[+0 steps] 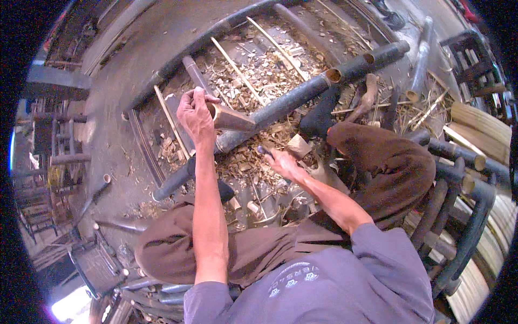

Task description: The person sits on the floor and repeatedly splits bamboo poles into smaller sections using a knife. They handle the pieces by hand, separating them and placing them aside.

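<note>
My left hand [197,116] is raised over the near rail of a dark bamboo frame [275,102], its fingers closed at the end of a short brown tube-like piece [234,120], which looks like bamboo or wood. That piece points right and overlaps the rail from this angle; contact with it is unclear. Lower and to the right, my right hand [283,163] is closed around a short tool with a dark, rounded end [263,150]. The rest of this tool is hidden in my grip. Beneath it lie pale wood shavings [251,175], between my bent legs.
Thin pale sticks [237,70] and a rung cross the frame, with chips scattered below. Bamboo poles [421,59] and split bamboo [480,127] lie to the right. Bamboo chairs [469,59] stand at the far right, and more bamboo furniture [59,137] at left.
</note>
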A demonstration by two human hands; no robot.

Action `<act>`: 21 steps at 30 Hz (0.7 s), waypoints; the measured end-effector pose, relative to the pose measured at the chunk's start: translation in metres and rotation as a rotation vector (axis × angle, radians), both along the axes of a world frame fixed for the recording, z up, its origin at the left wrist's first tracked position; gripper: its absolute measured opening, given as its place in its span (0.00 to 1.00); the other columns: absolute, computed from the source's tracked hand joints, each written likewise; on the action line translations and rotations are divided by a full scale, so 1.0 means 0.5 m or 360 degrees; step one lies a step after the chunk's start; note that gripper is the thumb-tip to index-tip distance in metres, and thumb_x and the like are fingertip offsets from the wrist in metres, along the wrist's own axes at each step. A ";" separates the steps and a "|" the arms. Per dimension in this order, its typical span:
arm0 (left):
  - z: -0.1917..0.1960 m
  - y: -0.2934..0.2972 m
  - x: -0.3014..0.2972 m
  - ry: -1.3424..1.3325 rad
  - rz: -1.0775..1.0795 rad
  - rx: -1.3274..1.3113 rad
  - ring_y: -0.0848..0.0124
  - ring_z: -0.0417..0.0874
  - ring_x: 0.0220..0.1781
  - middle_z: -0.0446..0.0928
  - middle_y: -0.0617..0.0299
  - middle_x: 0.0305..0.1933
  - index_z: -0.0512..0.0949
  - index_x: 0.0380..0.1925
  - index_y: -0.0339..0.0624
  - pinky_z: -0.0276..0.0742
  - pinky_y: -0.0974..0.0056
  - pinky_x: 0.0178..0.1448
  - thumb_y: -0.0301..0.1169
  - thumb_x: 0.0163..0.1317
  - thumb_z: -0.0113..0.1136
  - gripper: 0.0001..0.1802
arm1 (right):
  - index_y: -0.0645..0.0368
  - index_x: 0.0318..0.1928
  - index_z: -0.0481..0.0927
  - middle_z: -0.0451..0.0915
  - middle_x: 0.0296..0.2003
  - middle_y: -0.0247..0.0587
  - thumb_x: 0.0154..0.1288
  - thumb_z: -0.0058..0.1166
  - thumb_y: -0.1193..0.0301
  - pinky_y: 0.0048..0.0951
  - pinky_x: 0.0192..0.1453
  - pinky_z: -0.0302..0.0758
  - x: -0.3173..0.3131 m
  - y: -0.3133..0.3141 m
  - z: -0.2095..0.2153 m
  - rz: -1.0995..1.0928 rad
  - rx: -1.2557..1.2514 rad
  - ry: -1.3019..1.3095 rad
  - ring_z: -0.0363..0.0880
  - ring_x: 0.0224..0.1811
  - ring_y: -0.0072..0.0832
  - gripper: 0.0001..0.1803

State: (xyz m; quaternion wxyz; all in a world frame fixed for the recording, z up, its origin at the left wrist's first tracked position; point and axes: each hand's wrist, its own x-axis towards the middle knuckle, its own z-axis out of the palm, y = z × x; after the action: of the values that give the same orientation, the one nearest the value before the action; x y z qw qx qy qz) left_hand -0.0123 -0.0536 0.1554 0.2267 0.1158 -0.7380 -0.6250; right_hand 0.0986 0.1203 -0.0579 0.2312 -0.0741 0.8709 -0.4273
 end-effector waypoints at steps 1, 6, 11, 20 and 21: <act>0.000 -0.001 -0.001 0.0001 -0.0048 0.0061 0.75 0.78 0.26 0.79 0.60 0.23 0.75 0.33 0.36 0.72 0.70 0.36 0.35 0.68 0.53 0.12 | 0.65 0.39 0.74 0.79 0.35 0.61 0.68 0.45 0.55 0.51 0.44 0.75 0.021 -0.009 -0.023 0.0017 -0.0007 0.0162 0.78 0.39 0.57 0.22; -0.002 -0.051 0.011 -0.0076 -0.0245 0.0415 0.71 0.80 0.30 0.80 0.57 0.27 0.75 0.36 0.37 0.74 0.68 0.38 0.43 0.70 0.47 0.19 | 0.61 0.35 0.78 0.80 0.31 0.60 0.67 0.45 0.53 0.53 0.43 0.75 0.012 -0.036 0.030 0.0277 0.0130 0.0044 0.79 0.36 0.57 0.22; -0.058 -0.062 0.011 0.0126 -0.0603 0.0753 0.66 0.81 0.35 0.80 0.52 0.32 0.74 0.36 0.36 0.75 0.65 0.42 0.59 0.70 0.31 0.36 | 0.60 0.38 0.78 0.79 0.31 0.55 0.72 0.39 0.55 0.47 0.37 0.72 -0.199 -0.081 0.116 -0.0326 -0.0379 0.0455 0.78 0.34 0.55 0.21; -0.072 -0.055 0.004 0.0031 -0.0428 0.0767 0.60 0.81 0.30 0.79 0.50 0.25 0.74 0.22 0.38 0.76 0.60 0.42 0.63 0.68 0.25 0.41 | 0.60 0.49 0.76 0.77 0.37 0.35 0.64 0.28 0.31 0.23 0.46 0.73 -0.273 -0.219 0.191 -0.0642 -0.1432 -0.0363 0.75 0.39 0.25 0.44; -0.069 -0.045 0.002 -0.0007 -0.0332 0.0803 0.61 0.80 0.30 0.79 0.51 0.25 0.74 0.23 0.37 0.76 0.60 0.41 0.61 0.69 0.29 0.38 | 0.60 0.49 0.76 0.78 0.37 0.35 0.65 0.27 0.31 0.23 0.46 0.74 -0.278 -0.213 0.173 -0.0582 -0.1420 -0.0363 0.76 0.39 0.25 0.44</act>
State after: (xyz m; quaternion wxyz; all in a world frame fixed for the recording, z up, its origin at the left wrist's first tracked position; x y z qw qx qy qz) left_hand -0.0115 -0.0760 0.1209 0.1235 0.0935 -0.5675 -0.8087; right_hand -0.0405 0.0136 0.0285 0.1920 0.0355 0.5710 -0.7974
